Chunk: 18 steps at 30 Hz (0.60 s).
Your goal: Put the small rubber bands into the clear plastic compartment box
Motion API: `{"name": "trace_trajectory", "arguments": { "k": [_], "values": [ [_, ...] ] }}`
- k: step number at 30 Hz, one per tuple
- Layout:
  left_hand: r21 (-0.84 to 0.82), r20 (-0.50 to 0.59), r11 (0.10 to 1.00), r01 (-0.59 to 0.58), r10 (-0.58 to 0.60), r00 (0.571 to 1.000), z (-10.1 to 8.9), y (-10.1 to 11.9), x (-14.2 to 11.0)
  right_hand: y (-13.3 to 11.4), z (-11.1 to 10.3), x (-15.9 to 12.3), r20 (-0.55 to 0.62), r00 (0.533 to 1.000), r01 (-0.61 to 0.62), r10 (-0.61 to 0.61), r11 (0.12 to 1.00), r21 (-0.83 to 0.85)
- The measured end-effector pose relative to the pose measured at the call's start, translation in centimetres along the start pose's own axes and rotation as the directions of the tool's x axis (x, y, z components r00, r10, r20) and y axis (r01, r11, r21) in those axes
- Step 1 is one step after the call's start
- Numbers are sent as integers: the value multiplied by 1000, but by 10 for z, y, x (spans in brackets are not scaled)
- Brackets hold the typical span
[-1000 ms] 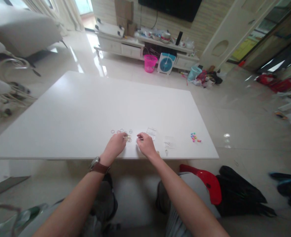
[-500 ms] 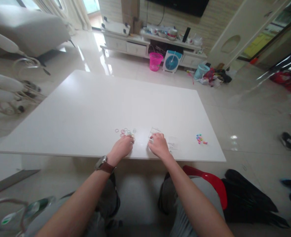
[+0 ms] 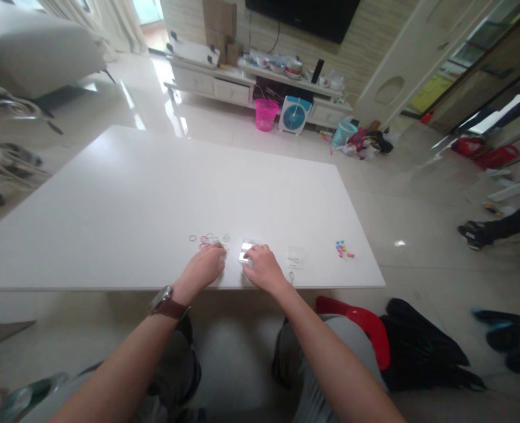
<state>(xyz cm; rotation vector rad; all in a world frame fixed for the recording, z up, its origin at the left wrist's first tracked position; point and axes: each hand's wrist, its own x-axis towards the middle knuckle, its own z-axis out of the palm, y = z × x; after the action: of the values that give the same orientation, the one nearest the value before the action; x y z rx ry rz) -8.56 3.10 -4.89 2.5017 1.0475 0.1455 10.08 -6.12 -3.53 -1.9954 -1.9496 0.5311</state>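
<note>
Several thin coloured rings (image 3: 193, 238), perhaps small hair ties, lie in a loose cluster near the table's front edge. My left hand (image 3: 203, 267) reaches over their right side with its fingers curled together; what is in the fingertips, if anything, is too small to make out. Just right of the rings, a clear shiny plastic bag (image 3: 244, 251) catches the light. My right hand (image 3: 264, 267) has its fingers closed on the bag's right side. Farther right lie a flat clear packet (image 3: 297, 258) with dark markings and a small loop-shaped item (image 3: 291, 276).
Small bright multicoloured pieces (image 3: 341, 249) are grouped near the right end of the white table (image 3: 207, 188). A red seat (image 3: 356, 320) with dark cloth is below on the right. A person's leg and shoe (image 3: 473, 234) show at the far right. Beyond the table stands a pink basket (image 3: 265, 114).
My view has shifted, so the table appears farther left. The clear bag has moved left toward the rings with my right hand and now reflects brightly. My left hand stays over the rings.
</note>
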Motion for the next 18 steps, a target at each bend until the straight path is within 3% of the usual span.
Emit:
{"name": "trace_trajectory", "arguments": {
  "k": [3, 10, 18],
  "values": [
    [-94, -59, 995, 43, -49, 997, -3, -1, 5, 0, -1, 3, -68, 998, 10, -7, 999, 39],
    [-256, -49, 965, 59, -74, 996, -17, 9, 12, -9, 8, 8, -199, 980, 91, -30, 947, 307],
    [-518, -84, 852, 75, -138, 987, -24, 26, 9, -12, 10, 8, -157, 985, 49, 76, 741, 670]
  ]
}}
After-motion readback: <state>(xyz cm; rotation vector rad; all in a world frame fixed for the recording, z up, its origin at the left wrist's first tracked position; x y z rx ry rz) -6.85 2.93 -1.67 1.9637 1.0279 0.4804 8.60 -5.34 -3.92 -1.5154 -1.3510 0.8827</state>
